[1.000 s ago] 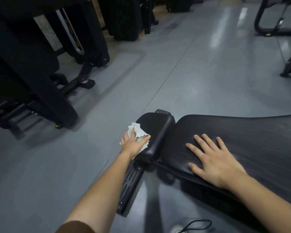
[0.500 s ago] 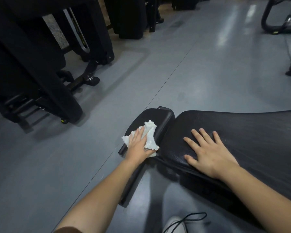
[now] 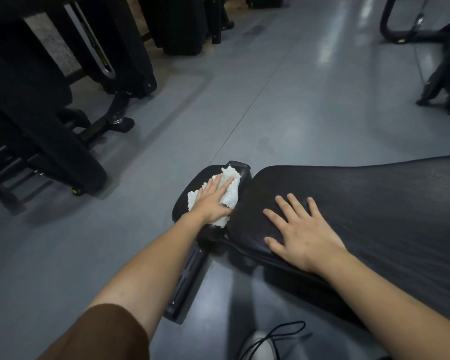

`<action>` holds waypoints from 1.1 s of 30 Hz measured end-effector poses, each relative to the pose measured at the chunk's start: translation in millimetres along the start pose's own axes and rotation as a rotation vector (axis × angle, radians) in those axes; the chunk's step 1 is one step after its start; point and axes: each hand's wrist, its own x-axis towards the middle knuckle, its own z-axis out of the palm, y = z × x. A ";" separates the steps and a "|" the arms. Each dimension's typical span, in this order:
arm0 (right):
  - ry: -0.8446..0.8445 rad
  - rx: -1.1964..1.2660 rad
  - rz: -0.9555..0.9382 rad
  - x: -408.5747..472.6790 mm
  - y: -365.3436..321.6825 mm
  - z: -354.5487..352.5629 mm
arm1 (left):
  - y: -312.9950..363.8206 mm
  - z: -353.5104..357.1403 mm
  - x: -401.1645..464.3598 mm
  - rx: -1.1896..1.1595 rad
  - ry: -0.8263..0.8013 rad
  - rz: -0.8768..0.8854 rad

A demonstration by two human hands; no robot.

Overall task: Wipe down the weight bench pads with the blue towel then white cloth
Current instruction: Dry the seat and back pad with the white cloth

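Observation:
A white cloth (image 3: pixel 230 191) lies crumpled on the small black seat pad (image 3: pixel 185 203) of the weight bench. My left hand (image 3: pixel 213 200) presses flat on the cloth with straight fingers. The long black back pad (image 3: pixel 374 203) stretches to the right, close beside the small pad. My right hand (image 3: pixel 302 229) rests flat on its near left end, fingers spread. No blue towel is in view.
A black bench leg bar (image 3: pixel 186 280) runs down under my left forearm. Black gym machines (image 3: pixel 50 100) stand at the left and back, more frames (image 3: pixel 426 27) at the far right. Grey floor (image 3: pixel 296 100) lies between. A white shoe (image 3: pixel 260 346) and a black cord (image 3: pixel 283 331) show below.
My left hand has pushed the white cloth from the small pad's left edge across its top toward the far right corner. My right hand has stayed flat on the long pad.

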 end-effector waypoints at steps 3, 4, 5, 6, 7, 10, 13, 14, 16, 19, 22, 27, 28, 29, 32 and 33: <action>0.013 0.008 -0.001 2.0 0.6 1.2 | 4.5 -0.5 7.9 0.014 0.008 -0.016; 0.013 0.009 -0.001 2.4 0.9 1.2 | 5.3 -0.5 8.0 0.021 0.009 -0.018; 0.012 0.011 -0.001 2.2 1.3 1.0 | 5.7 -0.3 7.4 0.026 0.010 -0.019; 0.010 0.015 -0.001 1.8 1.2 0.3 | 6.0 0.0 5.9 0.026 0.014 -0.021; 0.009 0.019 0.001 1.1 1.0 -0.6 | 5.6 0.4 3.8 0.025 0.020 -0.024; 0.005 0.030 0.000 -0.1 0.2 -2.1 | 1.2 2.8 -7.8 0.027 0.040 -0.025; -0.005 0.013 -0.004 -0.1 -0.9 -0.8 | -4.2 5.4 -29.9 0.025 0.046 -0.034; -0.014 0.004 -0.006 -0.1 -1.5 -0.5 | -6.9 6.7 -37.3 0.023 0.048 -0.039; -0.031 -0.001 -0.003 -0.4 -2.0 -1.2 | -11.2 8.9 -50.5 0.025 0.047 -0.040; -0.047 0.011 0.013 -2.3 -2.6 -5.2 | -7.0 4.1 -71.4 0.019 0.027 -0.033; -0.059 0.045 0.016 -11.0 -8.3 -6.2 | -7.8 -4.0 -92.7 0.003 -0.048 -0.036; -0.022 0.181 0.000 -34.0 -23.5 -4.1 | -22.9 -1.1 -120.2 0.067 -0.068 0.030; -0.010 0.227 0.000 -37.7 -26.9 -4.9 | -20.3 -2.4 -126.6 0.067 -0.061 0.052; 0.003 0.272 -0.003 -40.9 -30.8 -6.2 | -16.1 -4.2 -133.2 0.075 -0.051 0.084; 0.037 0.371 -0.033 -48.6 -45.6 -13.1 | 2.0 -12.6 -149.1 0.142 -0.026 0.177; 0.040 0.407 -0.046 -51.3 -51.1 -17.4 | 9.8 -16.4 -152.9 0.162 -0.011 0.208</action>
